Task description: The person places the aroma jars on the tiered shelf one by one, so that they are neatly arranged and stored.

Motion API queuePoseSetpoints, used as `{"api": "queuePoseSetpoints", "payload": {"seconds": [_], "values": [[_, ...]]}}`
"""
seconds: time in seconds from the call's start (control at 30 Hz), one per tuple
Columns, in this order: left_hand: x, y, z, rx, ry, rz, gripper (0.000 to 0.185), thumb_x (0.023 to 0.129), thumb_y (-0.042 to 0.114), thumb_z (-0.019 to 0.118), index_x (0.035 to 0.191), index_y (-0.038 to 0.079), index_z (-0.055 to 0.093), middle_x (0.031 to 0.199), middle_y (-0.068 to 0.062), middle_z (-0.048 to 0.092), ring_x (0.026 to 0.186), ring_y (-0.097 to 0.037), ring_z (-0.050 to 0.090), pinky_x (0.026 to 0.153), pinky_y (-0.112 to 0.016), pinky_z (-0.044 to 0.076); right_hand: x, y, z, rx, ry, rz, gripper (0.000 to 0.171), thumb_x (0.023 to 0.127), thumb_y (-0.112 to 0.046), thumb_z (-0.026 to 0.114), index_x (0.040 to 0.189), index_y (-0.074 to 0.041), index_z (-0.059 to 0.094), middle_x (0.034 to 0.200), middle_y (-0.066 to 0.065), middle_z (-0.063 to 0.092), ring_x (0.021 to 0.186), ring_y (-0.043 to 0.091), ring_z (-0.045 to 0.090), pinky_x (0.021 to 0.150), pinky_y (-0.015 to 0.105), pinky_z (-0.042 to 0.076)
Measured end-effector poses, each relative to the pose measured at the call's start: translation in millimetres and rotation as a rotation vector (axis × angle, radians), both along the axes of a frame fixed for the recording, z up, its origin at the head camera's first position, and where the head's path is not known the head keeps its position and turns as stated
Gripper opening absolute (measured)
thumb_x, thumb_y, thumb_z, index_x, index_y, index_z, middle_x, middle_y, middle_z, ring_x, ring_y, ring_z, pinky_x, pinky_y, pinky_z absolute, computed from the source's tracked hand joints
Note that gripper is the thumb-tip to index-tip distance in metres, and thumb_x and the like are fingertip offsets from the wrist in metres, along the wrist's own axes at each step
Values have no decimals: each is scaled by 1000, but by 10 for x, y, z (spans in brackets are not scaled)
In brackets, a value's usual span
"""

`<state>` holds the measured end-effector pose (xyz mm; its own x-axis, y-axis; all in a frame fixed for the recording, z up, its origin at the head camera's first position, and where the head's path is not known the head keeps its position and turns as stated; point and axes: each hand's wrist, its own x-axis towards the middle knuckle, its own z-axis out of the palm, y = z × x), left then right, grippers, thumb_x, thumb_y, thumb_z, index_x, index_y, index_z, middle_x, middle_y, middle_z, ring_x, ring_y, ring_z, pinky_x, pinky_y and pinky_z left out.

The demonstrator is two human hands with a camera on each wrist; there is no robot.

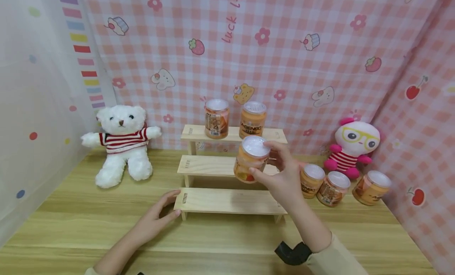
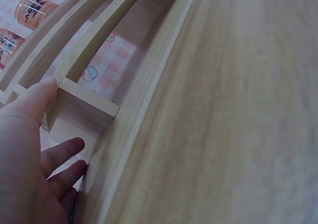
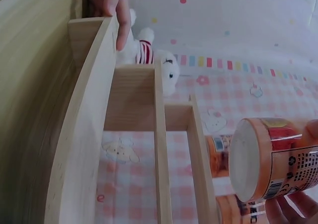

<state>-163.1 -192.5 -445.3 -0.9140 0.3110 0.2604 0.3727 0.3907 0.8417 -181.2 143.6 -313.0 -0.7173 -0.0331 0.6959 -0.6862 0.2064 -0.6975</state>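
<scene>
Left hand [image 1: 156,216] steadies shelf [image 1: 227,200] edge.

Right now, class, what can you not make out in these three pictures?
- Label text on the held jar: too small in the head view, cut off by the edge in the right wrist view.
- Right hand: right wrist view shows only fingers at the edge.
- Lower legs of the wooden stand: hidden behind its steps.

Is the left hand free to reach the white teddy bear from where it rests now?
Probably yes. The left hand holds nothing, its fingers just touching the stepped wooden shelf, and bare table lies between it and the white teddy bear.
</scene>
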Motion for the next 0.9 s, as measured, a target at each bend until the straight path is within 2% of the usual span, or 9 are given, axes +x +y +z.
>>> {"api": "queuePoseSetpoints", "payload": {"seconds": [0.17,0.4,0.63,0.9], "values": [[6,-7,2,-5,-6,0,53,95,21,62,143,17,40,132,-18,52,126,-34,43,102,-60,27,-88,-212,33,21,-27,28,60,70,4,83,123,-5,55,117,12,58,101,21,58,82,30,49],[-2,-3,-5,-5,-16,1,53,95,24,62,143,18,40,132,-17,52,126,-35,43,102,-60,26,-216,-453,-1,15,-99,45,59,71,7,81,123,2,54,118,21,57,102,33,57,84,44,49],[-28,-22,-60,-34,-14,25,53,94,29,62,143,23,40,133,-14,53,128,-34,42,102,-61,26,-362,-604,-93,26,-107,35,59,70,-4,86,121,-7,58,113,11,60,98,23,59,81,34,51],[-29,-31,-51,-35,-23,19,53,95,30,61,143,23,40,134,-15,52,128,-34,41,102,-62,25,-480,-727,-182,59,-144,5,58,72,-11,86,122,-11,58,110,6,61,98,19,59,80,32,52]]}}
